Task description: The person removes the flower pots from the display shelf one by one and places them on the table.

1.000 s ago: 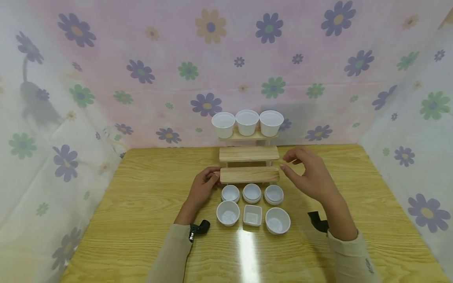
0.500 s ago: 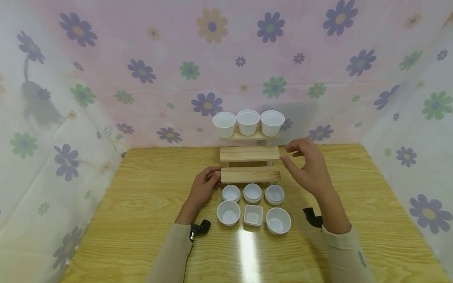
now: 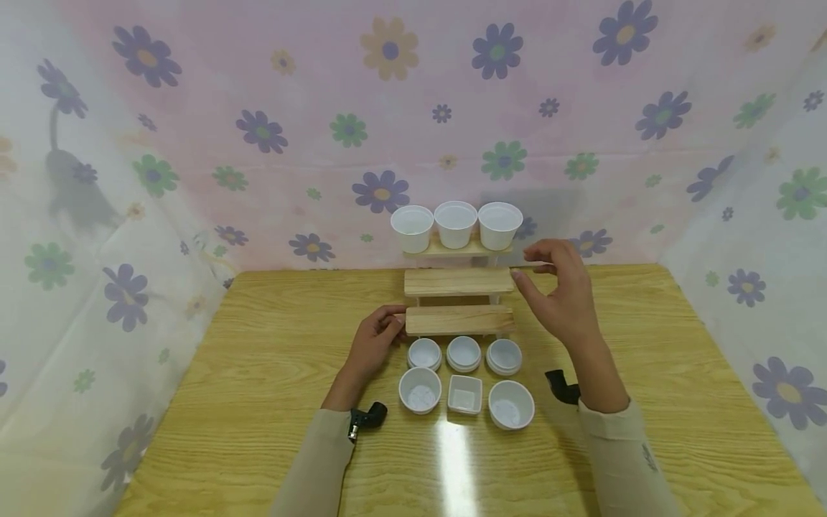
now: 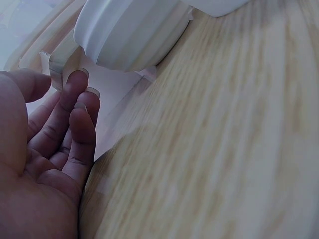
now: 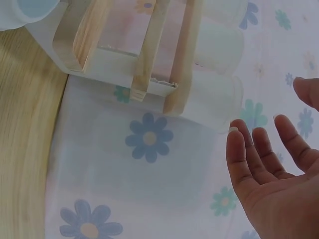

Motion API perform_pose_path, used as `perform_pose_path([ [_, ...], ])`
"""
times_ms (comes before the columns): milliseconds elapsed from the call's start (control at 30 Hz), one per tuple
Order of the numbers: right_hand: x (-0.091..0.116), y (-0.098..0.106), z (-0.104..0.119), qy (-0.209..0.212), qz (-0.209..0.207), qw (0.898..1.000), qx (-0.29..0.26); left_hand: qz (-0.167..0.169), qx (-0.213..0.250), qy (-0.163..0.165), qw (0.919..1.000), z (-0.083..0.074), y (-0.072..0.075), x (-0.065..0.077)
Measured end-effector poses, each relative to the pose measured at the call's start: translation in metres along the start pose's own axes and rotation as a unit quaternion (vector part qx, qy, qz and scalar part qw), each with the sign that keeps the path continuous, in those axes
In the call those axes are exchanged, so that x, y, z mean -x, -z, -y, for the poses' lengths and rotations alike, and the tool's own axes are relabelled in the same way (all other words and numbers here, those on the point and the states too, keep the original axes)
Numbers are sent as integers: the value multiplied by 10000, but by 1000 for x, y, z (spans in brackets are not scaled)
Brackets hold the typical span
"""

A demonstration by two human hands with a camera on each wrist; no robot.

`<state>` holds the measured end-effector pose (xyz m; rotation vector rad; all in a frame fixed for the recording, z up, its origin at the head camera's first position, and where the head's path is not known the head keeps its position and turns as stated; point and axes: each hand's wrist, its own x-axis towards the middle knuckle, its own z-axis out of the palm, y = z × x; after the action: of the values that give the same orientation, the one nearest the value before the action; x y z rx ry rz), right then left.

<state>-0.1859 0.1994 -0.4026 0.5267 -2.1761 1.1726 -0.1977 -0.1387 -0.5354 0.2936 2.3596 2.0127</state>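
A three-tier wooden stand (image 3: 459, 282) with white side supports is at the back middle of the table. My left hand (image 3: 375, 336) pinches the left end of its lowest board (image 4: 61, 62) between thumb and fingers. Beside the stand's right end, my right hand (image 3: 563, 294) is raised with thumb and fingers spread apart, holding nothing. Three white plastic cups (image 3: 455, 224) stand in a row on the top board. In the right wrist view the open fingers (image 5: 240, 159) point up toward the cups.
In front of the stand are three small round white cups (image 3: 464, 352) in a row. Nearer me are two round white bowls (image 3: 420, 390) with a square white dish (image 3: 464, 395) between them. A flowered cloth (image 3: 291, 179) hangs behind the wooden table (image 3: 258, 402).
My right hand has moved away from me and slightly up, from beside the lower boards toward the top tier's right end. My left hand stays at the lowest board.
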Motion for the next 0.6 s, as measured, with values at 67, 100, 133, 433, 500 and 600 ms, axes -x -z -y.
perform_pose_path([
  [67, -2, -2, 0, -57, -47, 9999, -71, 12, 13, 3, 10000, 0, 0, 0],
  [100, -3, -2, 0, -78, -67, 9999, -101, 15, 11, 8, 10000, 0, 0, 0],
  [133, -3, -3, 0, -92, -97, 9998, -128, 22, 21, 7, 10000, 0, 0, 0],
  [433, -15, -5, 24, -109, -486, 9984, -255, 35, 70, 17, 10000, 0, 0, 1],
  [500, -19, -5, 28, -131, -514, 9983, -251, 47, 33, 23, 10000, 0, 0, 0],
  [600, -24, -6, 30, -178, -512, 9982, -273, 68, 41, 35, 10000, 1, 0, -1],
])
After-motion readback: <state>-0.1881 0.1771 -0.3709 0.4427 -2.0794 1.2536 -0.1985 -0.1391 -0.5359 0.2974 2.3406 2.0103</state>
